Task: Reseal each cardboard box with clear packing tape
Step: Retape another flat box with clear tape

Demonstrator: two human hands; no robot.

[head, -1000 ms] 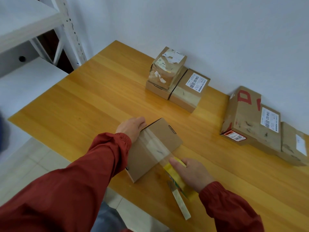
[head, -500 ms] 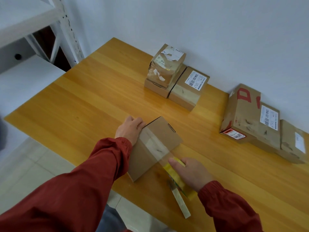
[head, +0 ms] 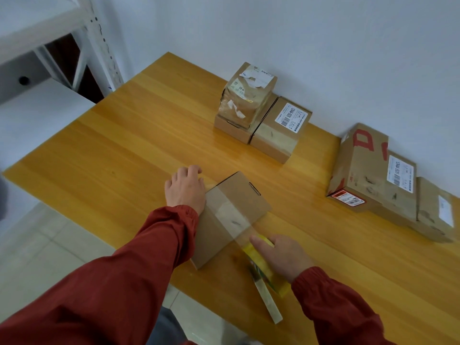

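We judge the small cardboard box [head: 245,195] to be light and hollow. Its walls look stiff enough to press on, but it will likely skid on the smooth desk [head: 124,155] unless the pull of the tape is countered. It sits at the desk's near edge, turned cornerwise to us.

The clear tape [head: 225,212] is thin, sticky and quick to wrinkle, so we think it is best handled through the roll alone and held taut.

Our left grip [head: 185,189] lies at the box's left side, fingers relaxed and uncurled, touching the box where the strip's end goes over the edge; it pins rather than clasps. Our right grip [head: 282,257] is just off the box's near-right corner, curled around the yellow tape roll [head: 249,253] with the forefinger laid along its top.

The strip runs across the box's top from the left edge and off the right edge to the roll, so the box lies between our two grips. A pale handle [head: 267,303] juts from under the roll on the near side of the box. We cannot tell whether it is a cutter.
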